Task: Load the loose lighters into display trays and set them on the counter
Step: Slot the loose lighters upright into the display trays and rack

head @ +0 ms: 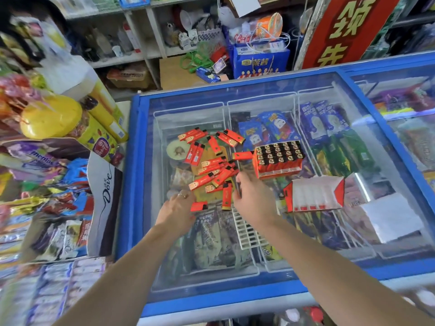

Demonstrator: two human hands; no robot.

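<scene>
Below the fingers (244, 182), wrapped ice creams (329, 128) lie in white wire baskets (226, 107). Left of the fingers leans a white Dove box (103, 196), a yellow lid (51, 116) beyond it; far ahead hangs a red banner (341, 31).

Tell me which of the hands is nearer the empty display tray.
Right. The right hand is just left of the empty display tray, apart from it; the left hand is farther left, beyond the right hand.

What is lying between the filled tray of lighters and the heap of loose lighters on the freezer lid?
The head view shows one red lighter lying there on the glass lid, its end at the filled tray, near the heap.
</scene>
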